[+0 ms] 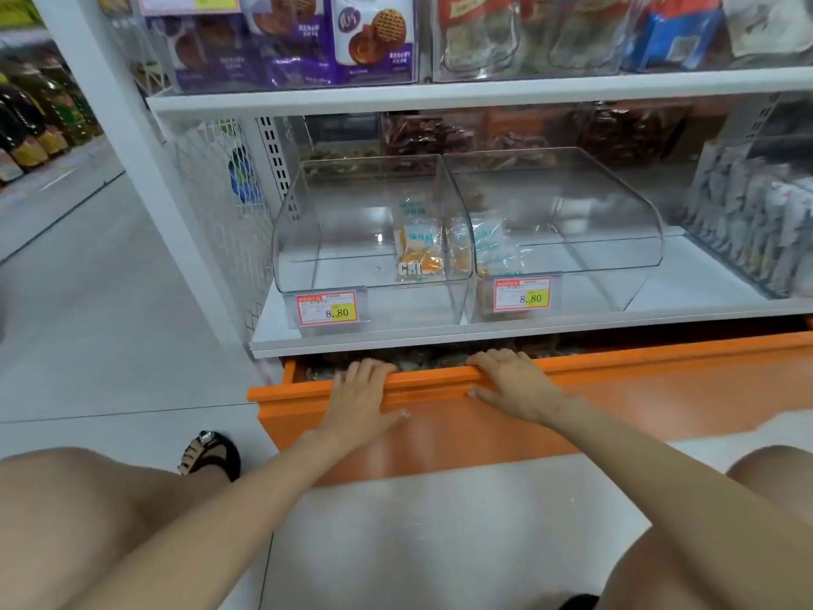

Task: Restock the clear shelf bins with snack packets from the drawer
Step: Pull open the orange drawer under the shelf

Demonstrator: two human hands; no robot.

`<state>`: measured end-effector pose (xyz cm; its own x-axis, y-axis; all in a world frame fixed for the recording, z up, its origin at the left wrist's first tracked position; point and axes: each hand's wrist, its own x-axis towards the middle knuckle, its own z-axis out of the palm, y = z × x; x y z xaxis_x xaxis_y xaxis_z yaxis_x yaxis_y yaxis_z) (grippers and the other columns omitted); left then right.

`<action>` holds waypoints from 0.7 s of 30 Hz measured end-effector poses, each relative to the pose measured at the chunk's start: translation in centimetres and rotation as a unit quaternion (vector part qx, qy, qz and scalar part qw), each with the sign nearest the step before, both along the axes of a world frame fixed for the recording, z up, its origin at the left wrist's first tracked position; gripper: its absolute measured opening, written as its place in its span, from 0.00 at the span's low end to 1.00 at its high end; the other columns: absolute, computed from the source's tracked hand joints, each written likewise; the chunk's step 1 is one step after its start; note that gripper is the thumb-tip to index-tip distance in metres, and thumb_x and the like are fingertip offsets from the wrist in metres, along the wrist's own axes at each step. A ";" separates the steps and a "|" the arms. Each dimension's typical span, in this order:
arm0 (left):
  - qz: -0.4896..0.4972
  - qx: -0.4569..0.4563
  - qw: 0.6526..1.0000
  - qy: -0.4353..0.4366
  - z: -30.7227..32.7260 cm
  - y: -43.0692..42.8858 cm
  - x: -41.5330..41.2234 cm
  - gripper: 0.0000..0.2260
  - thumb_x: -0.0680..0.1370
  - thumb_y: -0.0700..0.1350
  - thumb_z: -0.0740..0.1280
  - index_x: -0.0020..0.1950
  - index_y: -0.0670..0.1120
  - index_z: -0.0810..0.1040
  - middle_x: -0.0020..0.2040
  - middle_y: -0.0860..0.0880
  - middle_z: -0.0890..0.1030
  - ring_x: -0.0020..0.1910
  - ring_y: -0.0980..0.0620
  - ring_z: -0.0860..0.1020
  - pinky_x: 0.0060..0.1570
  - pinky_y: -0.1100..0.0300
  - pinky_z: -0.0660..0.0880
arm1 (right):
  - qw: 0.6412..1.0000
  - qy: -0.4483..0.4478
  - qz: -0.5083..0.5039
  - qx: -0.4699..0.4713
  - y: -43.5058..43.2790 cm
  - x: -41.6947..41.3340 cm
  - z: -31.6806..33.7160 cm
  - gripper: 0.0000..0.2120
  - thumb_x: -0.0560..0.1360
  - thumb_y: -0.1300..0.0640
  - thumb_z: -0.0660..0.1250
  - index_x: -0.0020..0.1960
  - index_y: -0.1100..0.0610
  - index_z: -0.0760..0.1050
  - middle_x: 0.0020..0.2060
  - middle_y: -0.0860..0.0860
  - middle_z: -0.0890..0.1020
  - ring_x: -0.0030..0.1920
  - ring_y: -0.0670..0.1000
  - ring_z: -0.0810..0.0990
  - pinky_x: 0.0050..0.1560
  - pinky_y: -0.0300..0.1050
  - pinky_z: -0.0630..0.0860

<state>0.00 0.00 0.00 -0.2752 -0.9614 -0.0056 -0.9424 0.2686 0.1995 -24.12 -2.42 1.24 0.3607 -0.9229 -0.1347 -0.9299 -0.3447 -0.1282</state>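
left grip (358, 394): clasps orange drawer (660, 389) rim | right grip (514, 380): clasps same rim | clear shelf bins (308, 222): hold few snack packets (420, 248)

A white price label with a red border and yellow patch (332, 308) reads "8.80". It is clipped to the front of the clear plastic bin (303, 239) just above the left hand (358, 396), which grips the rim of the orange metal drawer (660, 389). A matching label (522, 295), also "8.80", is on the second clear plastic bin (616, 222), above the right hand (514, 380) on the same rim. The small print on both is too blurred to read. Above and between the hands, a white-and-orange snack packet (418, 239) in the first bin shows bold white letters "CRI", then cut off. Purple biscuit packs (374, 33) far above the hands carry characters too blurred to read.
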 end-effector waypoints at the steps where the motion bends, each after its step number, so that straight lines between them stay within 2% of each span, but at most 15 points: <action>1: -0.002 0.011 1.000 -0.026 0.1 0.2 0.1 0.31 0.75 0.61 0.63 0.73 0.50 0.59 0.69 0.51 0.65 0.68 0.51 0.62 0.66 0.57 0.56 | 1.000 -0.004 -0.003 0.006 0.1 0.0 0.1 0.24 0.78 0.44 0.61 0.70 0.53 0.65 0.62 0.53 0.73 0.64 0.54 0.69 0.63 0.47 0.63; 8: -0.029 0.016 0.999 -0.031 0.6 0.8 0.5 0.28 0.73 0.63 0.64 0.70 0.54 0.63 0.68 0.54 0.67 0.67 0.53 0.64 0.65 0.57 0.59 | 0.999 -0.039 0.002 0.036 1.0 -0.3 1.1 0.21 0.76 0.41 0.63 0.65 0.50 0.70 0.56 0.52 0.77 0.58 0.53 0.73 0.59 0.48 0.66; 11: -0.055 0.045 0.997 -0.022 1.0 1.3 0.9 0.25 0.74 0.62 0.65 0.66 0.54 0.66 0.66 0.55 0.68 0.65 0.54 0.66 0.62 0.58 0.60 | 0.999 -0.005 0.011 0.053 1.6 -0.4 1.4 0.21 0.73 0.39 0.65 0.62 0.49 0.71 0.55 0.51 0.78 0.57 0.53 0.75 0.58 0.49 0.69; 14: -0.086 0.075 0.994 0.002 1.1 1.8 1.2 0.19 0.75 0.61 0.64 0.61 0.53 0.69 0.60 0.54 0.71 0.60 0.54 0.69 0.56 0.59 0.64 | 0.997 0.026 0.038 0.057 2.2 -0.4 1.7 0.21 0.73 0.37 0.64 0.58 0.50 0.72 0.51 0.50 0.80 0.53 0.53 0.77 0.52 0.48 0.71; 18: -0.133 0.095 0.987 -0.007 1.0 2.6 0.9 0.13 0.76 0.60 0.62 0.53 0.52 0.71 0.53 0.55 0.75 0.51 0.56 0.72 0.48 0.60 0.70 | 0.992 0.047 0.073 0.090 3.2 -0.3 2.4 0.20 0.72 0.34 0.62 0.55 0.47 0.75 0.50 0.49 0.81 0.50 0.52 0.77 0.49 0.45 0.72; 21: -0.159 0.135 0.978 0.015 1.1 2.8 0.6 0.13 0.78 0.58 0.61 0.50 0.49 0.75 0.47 0.53 0.77 0.45 0.56 0.73 0.46 0.60 0.73 | 0.984 0.037 0.087 0.152 4.0 -0.1 2.9 0.16 0.74 0.35 0.62 0.49 0.46 0.76 0.44 0.46 0.78 0.44 0.47 0.74 0.43 0.43 0.67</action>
